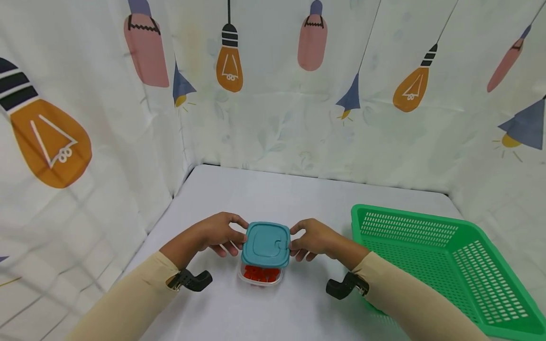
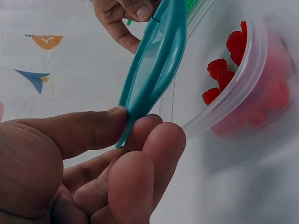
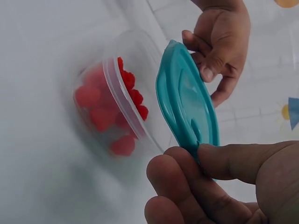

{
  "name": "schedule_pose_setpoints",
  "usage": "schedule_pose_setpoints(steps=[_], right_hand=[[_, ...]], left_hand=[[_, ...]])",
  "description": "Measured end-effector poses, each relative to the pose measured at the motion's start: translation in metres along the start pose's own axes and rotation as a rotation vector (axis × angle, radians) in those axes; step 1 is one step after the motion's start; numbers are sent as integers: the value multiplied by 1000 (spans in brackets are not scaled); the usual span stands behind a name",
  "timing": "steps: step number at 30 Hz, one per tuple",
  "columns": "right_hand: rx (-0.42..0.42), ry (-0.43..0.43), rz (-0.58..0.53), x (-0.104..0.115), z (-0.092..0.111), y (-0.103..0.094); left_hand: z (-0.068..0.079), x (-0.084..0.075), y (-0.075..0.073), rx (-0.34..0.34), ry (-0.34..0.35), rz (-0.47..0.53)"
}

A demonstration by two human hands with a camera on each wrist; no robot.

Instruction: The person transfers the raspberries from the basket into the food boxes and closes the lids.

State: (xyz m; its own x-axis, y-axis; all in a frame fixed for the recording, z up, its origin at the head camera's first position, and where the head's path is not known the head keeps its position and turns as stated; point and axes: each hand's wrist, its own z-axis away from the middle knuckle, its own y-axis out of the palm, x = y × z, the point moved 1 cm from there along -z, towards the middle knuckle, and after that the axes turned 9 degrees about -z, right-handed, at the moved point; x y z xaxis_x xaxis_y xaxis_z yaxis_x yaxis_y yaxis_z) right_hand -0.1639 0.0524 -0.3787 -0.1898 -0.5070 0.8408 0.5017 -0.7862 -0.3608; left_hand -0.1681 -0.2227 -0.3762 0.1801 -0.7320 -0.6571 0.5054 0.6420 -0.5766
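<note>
A teal plastic lid (image 1: 268, 245) is held up over a clear food container (image 1: 261, 282) on the table, tilted and apart from its rim in both wrist views. Red raspberry-like pieces (image 3: 100, 100) lie inside the container. My left hand (image 1: 219, 233) pinches the lid's left edge between thumb (image 2: 88, 133) and fingers. On the opposite edge my right hand (image 1: 313, 239) pinches it the same way, thumb (image 3: 238, 161) on top. In the head view the lid hides the container's far part.
A large green basket (image 1: 452, 255) stands to the right, beside my right forearm. The white tabletop (image 1: 213, 303) runs back to a patterned curtain (image 1: 273, 123) behind and at the sides.
</note>
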Motion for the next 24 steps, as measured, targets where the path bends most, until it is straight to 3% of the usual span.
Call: schedule_pose_setpoints(steps=[24], right_hand=[[-7,33,71,-1,8,23]], left_hand=[[3,14,9,20,2,-64]])
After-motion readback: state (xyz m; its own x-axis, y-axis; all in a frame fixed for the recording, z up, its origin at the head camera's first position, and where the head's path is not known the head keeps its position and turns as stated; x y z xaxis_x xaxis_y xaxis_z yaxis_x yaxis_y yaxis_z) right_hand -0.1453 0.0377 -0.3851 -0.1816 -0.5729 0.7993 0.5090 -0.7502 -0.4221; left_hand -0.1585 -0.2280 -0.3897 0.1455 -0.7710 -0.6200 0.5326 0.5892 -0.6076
